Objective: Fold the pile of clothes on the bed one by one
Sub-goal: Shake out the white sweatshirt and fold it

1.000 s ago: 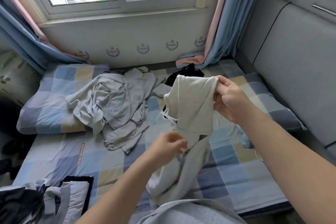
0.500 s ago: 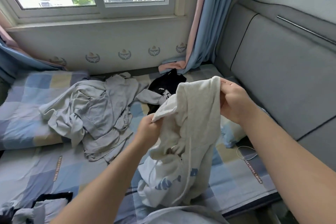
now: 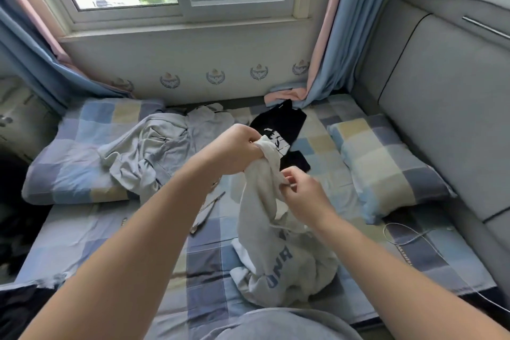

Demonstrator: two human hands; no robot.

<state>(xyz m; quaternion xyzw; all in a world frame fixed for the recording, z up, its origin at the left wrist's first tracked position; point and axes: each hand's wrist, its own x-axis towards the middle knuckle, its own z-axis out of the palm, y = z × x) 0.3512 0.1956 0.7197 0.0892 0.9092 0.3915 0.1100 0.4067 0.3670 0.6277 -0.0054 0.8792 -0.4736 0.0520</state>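
I hold a cream-white sweatshirt (image 3: pixel 276 251) with blue letters up over the checked bed (image 3: pixel 325 152); its lower part bunches on the sheet. My left hand (image 3: pixel 237 150) grips the bunched top end of it. My right hand (image 3: pixel 302 190) pinches a fold a little lower on its right side. A crumpled grey garment (image 3: pixel 149 152) lies spread at the back left, partly over a pillow. A black garment (image 3: pixel 281 130) with white print lies behind my hands.
Two checked pillows lie on the bed, one on the left (image 3: pixel 71 171) and one on the right (image 3: pixel 386 163). A white cable (image 3: pixel 408 237) trails at the right front. A grey padded headboard (image 3: pixel 441 107) bounds the right side. Dark clothing (image 3: pixel 19 309) sits at the front left corner.
My left hand has risen to take the sweatshirt's top end, and my right hand has let go of the top and dropped to a lower fold. The garment now hangs lower.
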